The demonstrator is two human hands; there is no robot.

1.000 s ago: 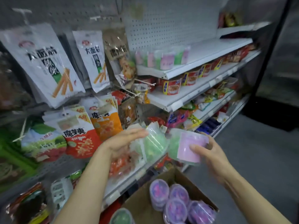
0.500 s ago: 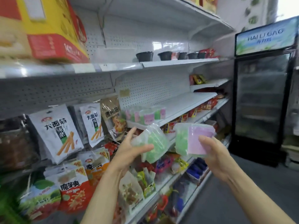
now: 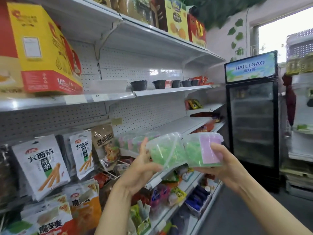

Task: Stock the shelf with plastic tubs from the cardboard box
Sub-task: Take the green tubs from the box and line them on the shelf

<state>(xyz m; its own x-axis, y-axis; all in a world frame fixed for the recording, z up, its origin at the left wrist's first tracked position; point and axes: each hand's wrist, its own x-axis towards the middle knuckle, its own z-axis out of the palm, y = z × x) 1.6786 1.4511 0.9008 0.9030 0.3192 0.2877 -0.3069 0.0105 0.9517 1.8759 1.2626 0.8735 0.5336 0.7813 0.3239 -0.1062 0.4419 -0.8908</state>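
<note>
We hold two clear plastic tubs at chest height in front of the white metal shelf [image 3: 183, 126], one in each hand. Our left hand [image 3: 140, 168] cups the left clear tub with green contents [image 3: 166, 150], thumb underneath along its lower edge and fingers curled up behind its far side; this tub is tilted, its thin white bail handle lying across its front wall. Our right hand [image 3: 227, 164] grips the right clear tub with green contents and a pink label [image 3: 203, 149], thumb pressed on the pink label and the other fingers under the base. The two tubs are just beside each other, and we cannot tell whether they touch.

Behind the left tub, a row of similar pink and green tubs [image 3: 133, 141] already stands at the left end of that shelf. To the left hang white snack bags printed with orange sticks [image 3: 40, 165]. On the shelf above sit black plastic bowls [image 3: 138, 85], and further left a yellow and red cardboard gift box [image 3: 42, 51]. At the far right stands a black glass-door fridge with a blue sign [image 3: 252, 119].
</note>
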